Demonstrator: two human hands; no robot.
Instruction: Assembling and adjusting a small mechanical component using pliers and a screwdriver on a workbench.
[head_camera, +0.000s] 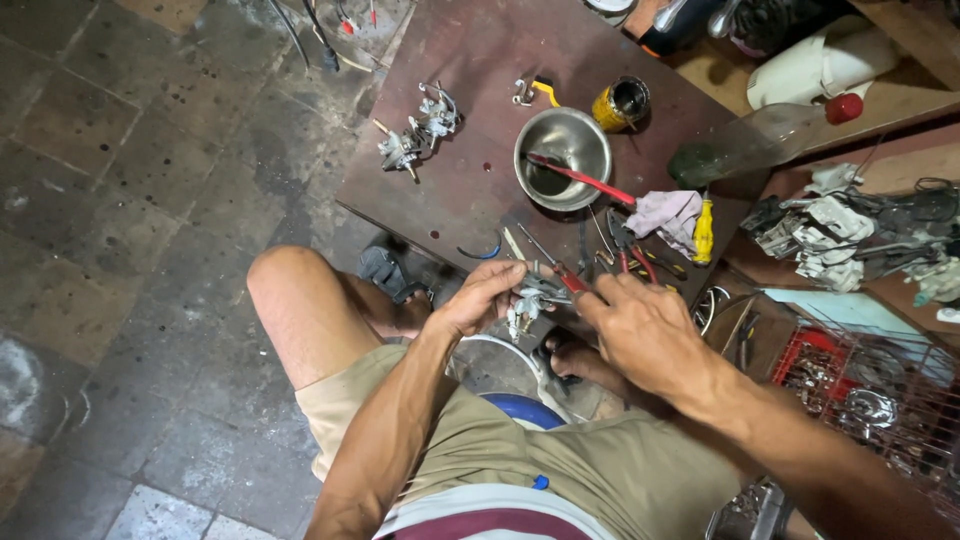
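My left hand (478, 298) pinches a small metal carburetor (524, 303) over the near edge of the low table (450, 180), at six o'clock from the steel bowl (562, 157). My right hand (640, 330) closes on a red-handled screwdriver (562, 275); keep it square, I judge. Its tip is hidden.

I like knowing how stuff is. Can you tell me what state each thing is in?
Left hand: fingers gripping the small metal part.
Right hand: holding the red-handled tool against the part.
Steel bowl: upright, red tool lying in it.
Yellow can: open, upright.
Clear bottle: lying down, red cap on.
Rag: crumpled.
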